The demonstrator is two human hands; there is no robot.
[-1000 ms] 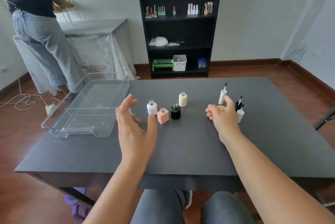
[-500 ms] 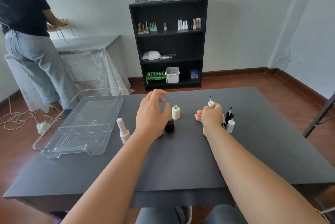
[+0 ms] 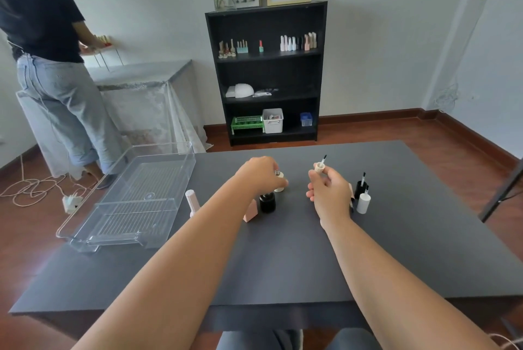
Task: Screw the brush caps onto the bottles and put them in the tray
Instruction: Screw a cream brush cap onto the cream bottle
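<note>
My left hand (image 3: 259, 175) curls round the cream bottle (image 3: 279, 179) standing mid-table. Held in the fingers of my right hand (image 3: 328, 194) is the cream brush cap (image 3: 319, 166), raised off the table with its brush pointing up. In front of my left hand stand an open black bottle (image 3: 267, 202) and a pink bottle (image 3: 250, 211), the latter partly hidden by my forearm. A capped pale pink bottle (image 3: 192, 202) stands near the clear tray (image 3: 133, 199). A black brush cap (image 3: 360, 186) and a white brush cap (image 3: 363, 202) stand to the right.
The clear tray lies on the dark table (image 3: 283, 250) at its left edge. A person in jeans (image 3: 56, 89) stands at the back left beside a covered table. A black bookshelf (image 3: 268, 75) with bottles is behind. Cables (image 3: 34, 188) lie on the floor.
My left hand has reached forward and closed on the cream bottle. My right hand has lifted the cream brush cap off the table. The camera tilted up.
</note>
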